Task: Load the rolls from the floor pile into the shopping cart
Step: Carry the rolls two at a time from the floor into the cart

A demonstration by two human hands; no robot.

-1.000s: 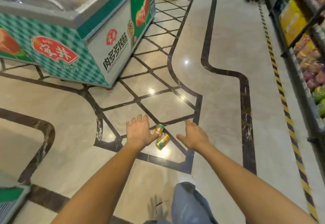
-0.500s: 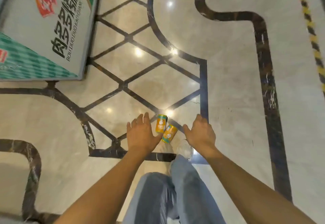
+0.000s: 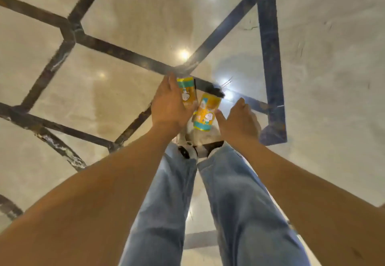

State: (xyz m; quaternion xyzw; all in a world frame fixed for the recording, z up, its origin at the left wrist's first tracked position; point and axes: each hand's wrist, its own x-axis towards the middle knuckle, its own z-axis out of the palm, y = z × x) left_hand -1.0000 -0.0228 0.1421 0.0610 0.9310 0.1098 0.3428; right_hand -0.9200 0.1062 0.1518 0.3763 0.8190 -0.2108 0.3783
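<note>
- You have bent low; the floor [image 3: 104,98] now fills your view.
- Your left hand [image 3: 169,105] and right hand [image 3: 239,121] have closed in, fingers straight, holding nothing.
- The rolls [image 3: 205,112] lie on the floor between them, by your shoes [image 3: 190,146], not yet lifted.

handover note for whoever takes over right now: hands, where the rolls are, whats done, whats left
Left hand: open, fingers straight, flat alongside the farther roll; no grip shows.
Right hand: open, thumb beside the nearer roll, not around it.
Rolls: both yellow-and-teal rolls are on the floor, side by side between the two hands.
Done: neither roll is picked up; the shopping cart is out of view, so its load cannot be told.
Left: grip both rolls, lift them, find the cart and put them in.
</note>
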